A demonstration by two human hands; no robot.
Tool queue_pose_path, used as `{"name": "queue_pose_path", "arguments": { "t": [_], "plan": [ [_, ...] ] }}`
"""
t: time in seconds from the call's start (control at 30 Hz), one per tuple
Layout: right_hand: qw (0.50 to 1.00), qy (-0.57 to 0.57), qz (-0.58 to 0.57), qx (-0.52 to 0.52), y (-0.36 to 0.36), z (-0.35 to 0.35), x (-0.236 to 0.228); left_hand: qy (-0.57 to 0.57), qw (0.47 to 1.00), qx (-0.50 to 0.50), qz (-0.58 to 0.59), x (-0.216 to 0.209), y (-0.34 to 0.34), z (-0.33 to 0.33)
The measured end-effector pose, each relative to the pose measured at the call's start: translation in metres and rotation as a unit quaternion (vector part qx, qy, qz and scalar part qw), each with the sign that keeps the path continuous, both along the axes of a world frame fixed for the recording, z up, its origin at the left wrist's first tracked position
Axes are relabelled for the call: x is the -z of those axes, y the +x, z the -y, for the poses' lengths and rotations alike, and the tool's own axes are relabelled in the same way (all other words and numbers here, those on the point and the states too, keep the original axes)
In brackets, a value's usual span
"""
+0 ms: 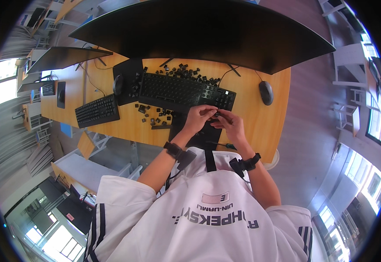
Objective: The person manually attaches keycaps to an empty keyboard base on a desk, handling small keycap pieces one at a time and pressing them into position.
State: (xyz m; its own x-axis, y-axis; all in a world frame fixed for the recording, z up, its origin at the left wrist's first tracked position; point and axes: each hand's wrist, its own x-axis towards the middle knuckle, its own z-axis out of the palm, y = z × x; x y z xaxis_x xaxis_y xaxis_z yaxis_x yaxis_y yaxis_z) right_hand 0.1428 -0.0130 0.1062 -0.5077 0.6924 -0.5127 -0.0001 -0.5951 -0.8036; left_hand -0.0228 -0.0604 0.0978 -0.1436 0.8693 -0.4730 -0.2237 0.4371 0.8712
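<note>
From the head camera I look down at my two hands over a wooden desk (264, 122). My left hand (198, 117) and my right hand (229, 123) are close together, with the fingertips almost touching. The fingers (208, 110) of my left hand are curled in, and they seem to pinch something tiny and dark. I think it is a black keycap (217, 115), but it is too small to be sure. The fingers of my right hand are bent around the same spot, and I cannot tell if they grip it too.

Just past my fingertips lies a black keyboard (177, 89) with most of its keys pulled off. Many loose black keycaps (186, 70) sit beyond the keyboard, well away from my fingers. More loose keycaps (155, 114) lie on the desk to the left of my left hand. Below my right hand, near my wrist, rests a small screwdriver (221, 144) on a black mat (208, 133).

Far to the left of my fingers sits a second black keyboard (97, 110). A black mouse (266, 92) lies off to the right, apart from my right hand. A big dark monitor (199, 30) stands behind everything.
</note>
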Motion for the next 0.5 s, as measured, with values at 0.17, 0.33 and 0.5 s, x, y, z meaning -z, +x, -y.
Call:
{"name": "queue_pose_path", "arguments": {
  "t": [0.17,0.33,0.5],
  "plan": [
    [0.999,0.003,0.028,0.016,-0.009,-0.013,0.005,-0.022,0.999,0.022,-0.013,0.006,-0.008,-0.01],
    [0.999,-0.016,0.044,0.019,-0.013,-0.022,0.024,-0.02,0.999,0.019,-0.017,0.03,-0.01,-0.019],
    [0.983,0.051,0.176,-0.011,-0.01,-0.029,0.048,-0.045,0.996,0.028,-0.067,0.044,-0.005,-0.029]
  ]
}}
